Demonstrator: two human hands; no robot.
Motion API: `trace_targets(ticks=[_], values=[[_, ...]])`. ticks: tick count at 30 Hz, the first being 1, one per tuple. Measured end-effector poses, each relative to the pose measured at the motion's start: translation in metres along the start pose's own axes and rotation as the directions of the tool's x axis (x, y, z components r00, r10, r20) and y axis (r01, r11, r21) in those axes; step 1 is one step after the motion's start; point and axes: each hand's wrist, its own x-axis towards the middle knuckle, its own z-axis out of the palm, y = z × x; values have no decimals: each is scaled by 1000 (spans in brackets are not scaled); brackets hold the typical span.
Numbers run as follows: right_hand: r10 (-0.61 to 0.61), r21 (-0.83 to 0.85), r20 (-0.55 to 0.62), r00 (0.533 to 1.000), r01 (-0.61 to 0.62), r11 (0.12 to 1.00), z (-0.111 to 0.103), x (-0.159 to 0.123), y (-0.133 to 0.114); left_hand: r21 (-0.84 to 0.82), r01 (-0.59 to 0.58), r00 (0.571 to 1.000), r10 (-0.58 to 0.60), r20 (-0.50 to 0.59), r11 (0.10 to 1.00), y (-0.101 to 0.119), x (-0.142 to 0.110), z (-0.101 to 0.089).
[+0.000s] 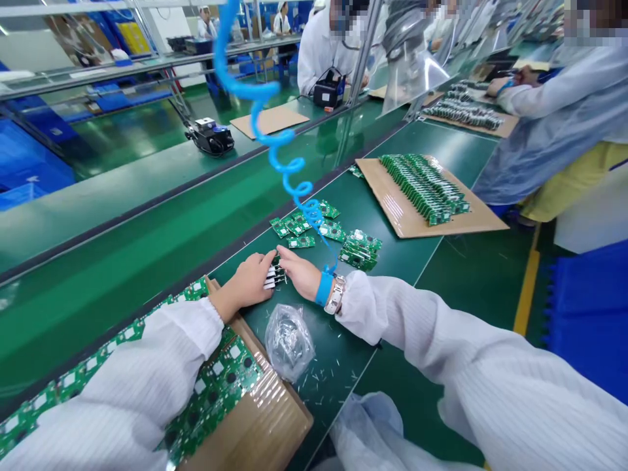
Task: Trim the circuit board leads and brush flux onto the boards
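My left hand (250,280) and my right hand (300,271) meet on the green bench, both closed on a small circuit board (275,275) with white and black parts along its edge. The right wrist wears a blue strap (324,288) and a metal watch; a blue coiled cord (275,140) rises from the strap. Loose small green boards (330,230) lie just beyond the hands. A clear plastic bag (289,341) of small parts lies just below them. Under my left sleeve, a cardboard sheet (265,425) carries rows of green boards (220,383).
A second cardboard sheet (417,222) with a long row of green boards sits at the right. A green conveyor belt (147,248) runs along the left. Other people in white coats work across the line and at the far right. Blue bins (589,327) stand right.
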Motion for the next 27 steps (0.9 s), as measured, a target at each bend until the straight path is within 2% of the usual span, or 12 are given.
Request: trace_targets(ticks=[5, 8, 10, 13, 16, 19, 21, 24, 27], values=[[-34, -61, 11, 999, 34, 998, 5, 0, 5, 74, 61, 998, -58, -35, 995, 3, 1, 4], [-55, -209, 16, 998, 57, 976, 1, -4, -4, 137, 94, 995, -90, -33, 986, 7, 0, 1], [-80, -357, 22, 997, 82, 931, -6, -5, -16, 172, 96, 995, -96, -7, 980, 9, -1, -2], [-140, -601, 28, 990, 129, 788, -19, 7, -38, 205, 118, 991, -128, 40, 972, 10, -2, -9], [-193, -814, 17, 981, 126, 568, -25, 38, -59, 215, 193, 976, -210, 62, 957, 6, -4, -15], [-194, -937, 13, 981, 80, 341, -19, 74, -70, 213, 313, 943, -330, 45, 925, -2, -5, -17], [-174, -973, 6, 985, 46, 227, -11, 93, -74, 203, 387, 916, -401, 30, 899, -7, -4, -18], [-123, -990, -10, 992, 7, 141, 0, 112, -75, 176, 440, 892, -452, 27, 880, -11, -2, -18], [-72, -985, -14, 997, -2, 170, 4, 120, -77, 144, 457, 884, -466, 37, 878, -12, 0, -18]])
